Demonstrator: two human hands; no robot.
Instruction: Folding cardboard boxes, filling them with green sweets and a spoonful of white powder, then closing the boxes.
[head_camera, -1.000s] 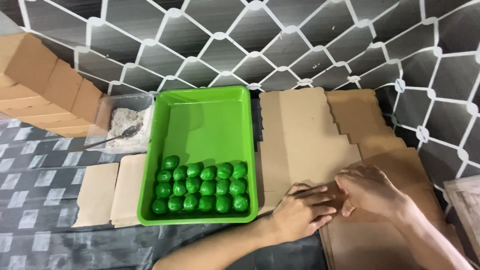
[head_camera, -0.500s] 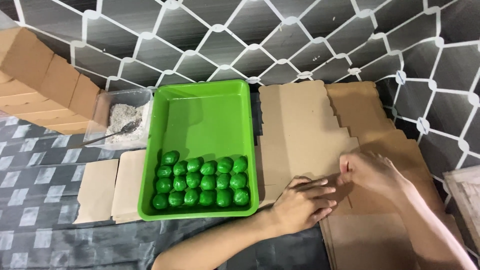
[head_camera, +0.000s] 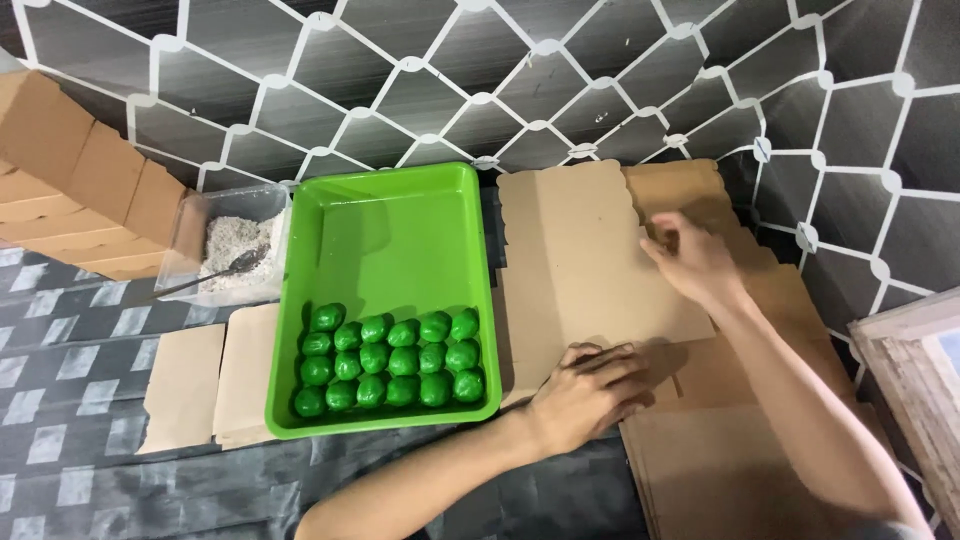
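Observation:
My left hand rests knuckles-down on the near edge of a flat brown cardboard sheet with a scalloped far edge. My right hand reaches across the sheet's right side, fingers curled at its edge, over more stacked cardboard pieces. Whether it grips the sheet is unclear. Left of the sheet stands a bright green plastic tray with several green balls in rows at its near end.
A clear tub of whitish powder with a spoon sits left of the tray. Folded brown boxes pile at far left. Flat cardboard pieces lie in front of the tub. A wooden frame stands at right.
My right hand has moved away from my left hand, up and along the sheet's right edge. My left hand stays near the sheet's near edge. The view has shifted slightly.

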